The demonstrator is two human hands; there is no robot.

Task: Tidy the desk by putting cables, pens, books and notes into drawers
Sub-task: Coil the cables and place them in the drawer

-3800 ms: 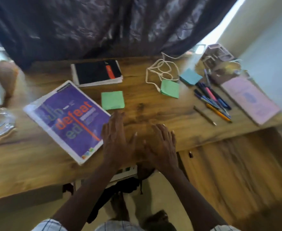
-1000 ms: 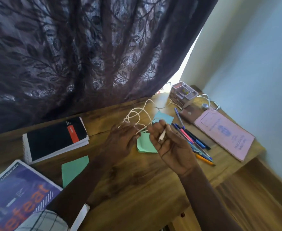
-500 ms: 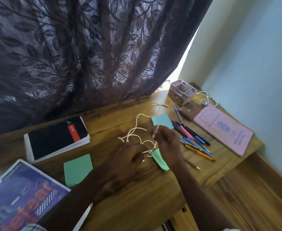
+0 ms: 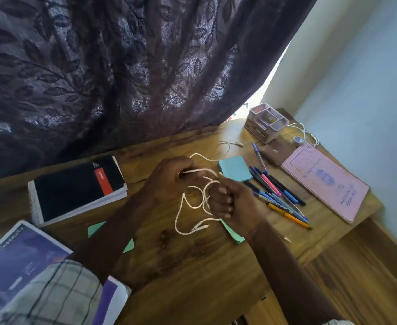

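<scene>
Left hand (image 4: pixel 169 181) and right hand (image 4: pixel 234 204) both grip the white cable (image 4: pixel 198 228), its loops hanging to the desk (image 4: pixel 192 266), plug end pointing right. Organiser (image 4: pixel 256 130) contents indistinct.

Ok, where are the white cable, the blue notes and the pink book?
white cable (image 4: pixel 197 228), head view, plug end
blue notes (image 4: pixel 234 168), head view, top sheet
pink book (image 4: pixel 324 184), head view, cover middle

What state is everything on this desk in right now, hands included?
White cable: loosely looped, held by both hands.
Left hand: grips one strand.
Right hand: curled round the loops.
Black notebook: closed, lying flat.
Pink booklet: closed, lying flat.
Pens: loose, in a heap.
</scene>
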